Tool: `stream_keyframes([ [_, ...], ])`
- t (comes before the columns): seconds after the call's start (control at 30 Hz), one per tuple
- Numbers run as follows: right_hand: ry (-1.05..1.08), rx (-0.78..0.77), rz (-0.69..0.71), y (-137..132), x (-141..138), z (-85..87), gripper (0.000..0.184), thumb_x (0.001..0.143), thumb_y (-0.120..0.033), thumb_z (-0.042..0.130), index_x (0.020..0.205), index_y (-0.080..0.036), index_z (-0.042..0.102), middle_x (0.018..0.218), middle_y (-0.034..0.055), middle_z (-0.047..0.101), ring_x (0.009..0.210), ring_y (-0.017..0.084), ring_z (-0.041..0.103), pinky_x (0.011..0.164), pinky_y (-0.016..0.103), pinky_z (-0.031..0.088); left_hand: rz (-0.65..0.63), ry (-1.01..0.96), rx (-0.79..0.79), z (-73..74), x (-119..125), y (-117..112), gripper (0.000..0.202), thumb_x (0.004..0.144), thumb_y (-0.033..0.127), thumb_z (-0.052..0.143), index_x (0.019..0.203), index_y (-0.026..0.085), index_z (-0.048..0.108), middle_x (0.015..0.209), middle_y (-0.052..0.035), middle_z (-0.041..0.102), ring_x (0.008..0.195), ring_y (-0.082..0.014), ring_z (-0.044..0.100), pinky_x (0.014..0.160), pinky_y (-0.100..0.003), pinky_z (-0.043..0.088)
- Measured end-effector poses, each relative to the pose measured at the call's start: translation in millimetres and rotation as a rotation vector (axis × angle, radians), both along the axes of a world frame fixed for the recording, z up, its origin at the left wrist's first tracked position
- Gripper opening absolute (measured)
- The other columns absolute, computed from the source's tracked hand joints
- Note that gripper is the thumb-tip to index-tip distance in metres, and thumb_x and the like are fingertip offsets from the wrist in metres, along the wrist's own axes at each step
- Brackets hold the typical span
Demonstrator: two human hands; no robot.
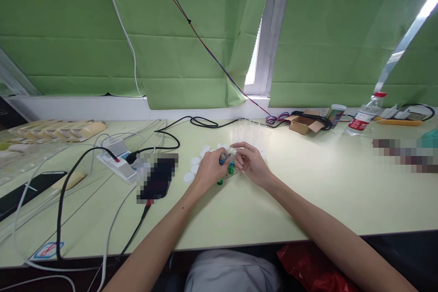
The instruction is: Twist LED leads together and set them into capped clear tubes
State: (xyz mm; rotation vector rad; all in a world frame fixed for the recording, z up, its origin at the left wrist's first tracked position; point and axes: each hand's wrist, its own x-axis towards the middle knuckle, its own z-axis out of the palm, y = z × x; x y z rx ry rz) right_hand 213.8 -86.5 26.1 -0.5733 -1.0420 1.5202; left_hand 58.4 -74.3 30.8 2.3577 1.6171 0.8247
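Note:
Both my hands meet over the middle of the pale green table (308, 200). My left hand (209, 169) is curled round a small clear container (228, 157) holding blue and green pieces. My right hand (251, 162) pinches the same container from the right side. A green piece (220, 181) lies on the table just below my left hand. Several white round caps (194, 169) lie to the left of my hands. Clear plastic cups (251, 134) stand just behind them.
A white power strip (118, 164) with black and white cables lies at the left, next to a dark phone (159, 178). A cardboard box (303, 123), a can (336, 113) and a water bottle (364, 116) stand at the back right. Green blinds hang behind.

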Motion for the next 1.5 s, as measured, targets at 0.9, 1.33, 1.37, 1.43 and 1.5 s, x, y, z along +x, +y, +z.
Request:
stream_keyframes([
  [0.9, 0.015, -0.02, 0.017, -0.6, -0.2, 1.2, 0.016, 0.077, -0.021, 0.059, 0.093, -0.018, 0.061, 0.047, -0.0074, 0.046, 0.041, 0.01, 0.043, 0.039, 0.022, 0.031, -0.025, -0.028, 0.015, 1.6, -0.1, -0.5, 0.01, 0.081, 0.026, 0.05, 0.072, 0.022, 0.054, 0.058, 0.0017, 0.051, 0.056, -0.0152, 0.045, 0.053, -0.026, 0.028],
  [1.33, 0.021, 0.003, 0.014, 0.5, -0.4, -1.5, 0.017, 0.076, -0.019, 0.056, 0.093, -0.018, 0.06, 0.047, -0.0078, 0.045, 0.042, 0.01, 0.043, 0.04, 0.022, 0.032, -0.042, -0.057, 0.03, -2.9, -0.8, 1.6, 0.01, 0.08, 0.026, 0.051, 0.073, 0.022, 0.055, 0.059, 0.0018, 0.053, 0.054, -0.0146, 0.043, 0.053, -0.026, 0.028],
  [1.37, 0.02, 0.002, 0.011, 0.1, -0.5, -1.0, 0.017, 0.075, -0.019, 0.056, 0.092, -0.018, 0.06, 0.047, -0.0078, 0.045, 0.042, 0.01, 0.043, 0.04, 0.022, 0.032, -0.044, -0.06, 0.032, -2.8, -0.8, 1.6, 0.01, 0.08, 0.026, 0.051, 0.073, 0.022, 0.055, 0.059, 0.0017, 0.053, 0.054, -0.0146, 0.044, 0.053, -0.026, 0.028],
  [1.43, 0.017, 0.0, 0.004, -0.8, -0.7, 0.1, 0.017, 0.075, -0.018, 0.057, 0.091, -0.018, 0.06, 0.046, -0.0079, 0.045, 0.042, 0.01, 0.043, 0.04, 0.023, 0.032, -0.042, -0.062, 0.033, -2.2, -0.8, 1.4, 0.01, 0.081, 0.026, 0.051, 0.073, 0.021, 0.056, 0.059, 0.0013, 0.054, 0.055, -0.0148, 0.044, 0.053, -0.026, 0.028],
  [1.5, 0.015, -0.004, 0.003, -1.4, -0.8, 1.1, 0.017, 0.075, -0.019, 0.057, 0.092, -0.018, 0.06, 0.046, -0.0079, 0.045, 0.042, 0.01, 0.043, 0.04, 0.023, 0.032, -0.036, -0.061, 0.032, -1.6, -0.8, 1.2, 0.01, 0.081, 0.026, 0.051, 0.073, 0.021, 0.056, 0.059, 0.0013, 0.053, 0.055, -0.015, 0.045, 0.053, -0.026, 0.028],
])
